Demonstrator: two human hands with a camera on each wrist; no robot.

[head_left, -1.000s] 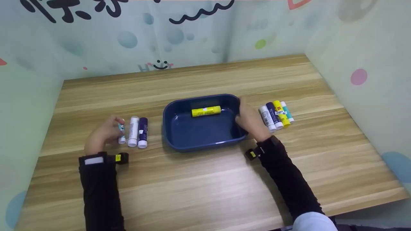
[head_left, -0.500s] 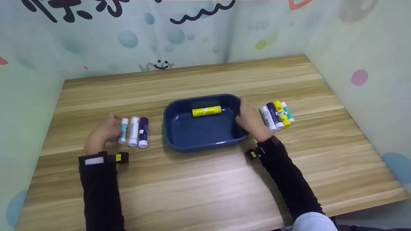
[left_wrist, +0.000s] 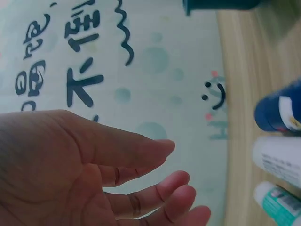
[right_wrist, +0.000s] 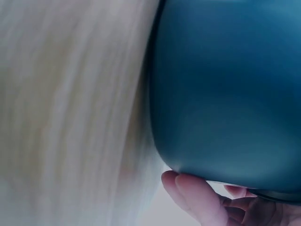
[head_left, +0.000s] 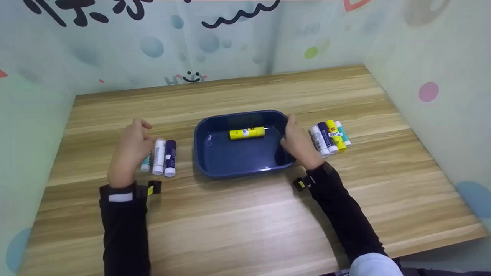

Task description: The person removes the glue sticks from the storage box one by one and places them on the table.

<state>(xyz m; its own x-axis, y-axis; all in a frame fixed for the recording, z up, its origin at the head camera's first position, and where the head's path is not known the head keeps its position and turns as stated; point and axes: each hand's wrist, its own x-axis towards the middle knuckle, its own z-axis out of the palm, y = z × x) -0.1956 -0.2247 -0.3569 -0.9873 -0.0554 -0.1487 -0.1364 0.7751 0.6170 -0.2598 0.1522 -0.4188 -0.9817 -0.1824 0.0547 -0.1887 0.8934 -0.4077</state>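
My right hand [head_left: 302, 143] grips the right end wall of a dark blue plastic tub [head_left: 238, 161]; the right wrist view has its fingers [right_wrist: 200, 195] against the tub's side. Inside the tub, near its far wall, lies a yellow glue stick [head_left: 247, 133]. Holding nothing, my left hand [head_left: 130, 151] hovers with loosely bent fingers left of the tub. Partly hidden beneath it is a small teal-and-white glue stick [head_left: 145, 165]. Beside that lie a white glue stick [head_left: 158, 157] and a dark purple one [head_left: 170, 158], side by side.
To the right of the tub, a row holds a white glue stick [head_left: 319, 141], a purple one [head_left: 327, 138], a yellow one [head_left: 336, 135] and a teal one [head_left: 343, 133]. Printed wall panels [head_left: 230, 46] border the wooden table [head_left: 230, 222] at the back and sides.
My left hand has let go of the teal glue stick, leaving it beside the white one, and has risen away and forward. The right hand stays on the tub.
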